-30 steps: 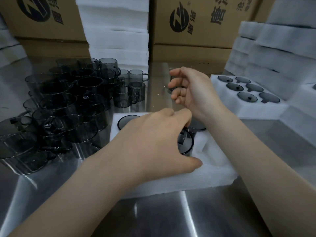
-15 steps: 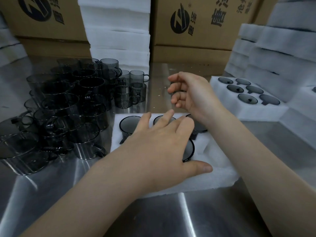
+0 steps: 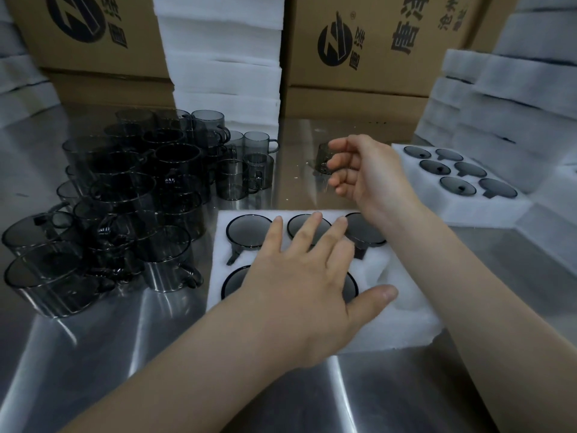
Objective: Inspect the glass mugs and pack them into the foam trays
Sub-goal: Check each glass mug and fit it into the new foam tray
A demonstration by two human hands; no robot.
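Glass mugs [image 3: 248, 229] sit sunk in the pockets of the near foam tray [image 3: 402, 323], three in the back row and at least two in the front row, with only their dark rims showing. The left hand [image 3: 299, 289] lies over this tray with fingers straight and spread, holding nothing. A second ago it was curled over a front-row mug that stood higher than the foam, and now that rim is level with the tray. This hand covers most of the front row and part of the back row. The right hand [image 3: 368, 173] hovers behind the tray, nearly where it was before, with fingers loosely bent. A single mug [image 3: 323, 157] shows between them, and I cannot tell if the hand holds it or if it stands behind. On the left, many loose mugs [image 3: 125, 198] crowd the steel surface [image 3: 343, 395]. On the right, a second tray [image 3: 462, 207] holds six mugs. Cardboard boxes [image 3: 359, 42] and stacked foam sheets [image 3: 221, 57] stand at the back.
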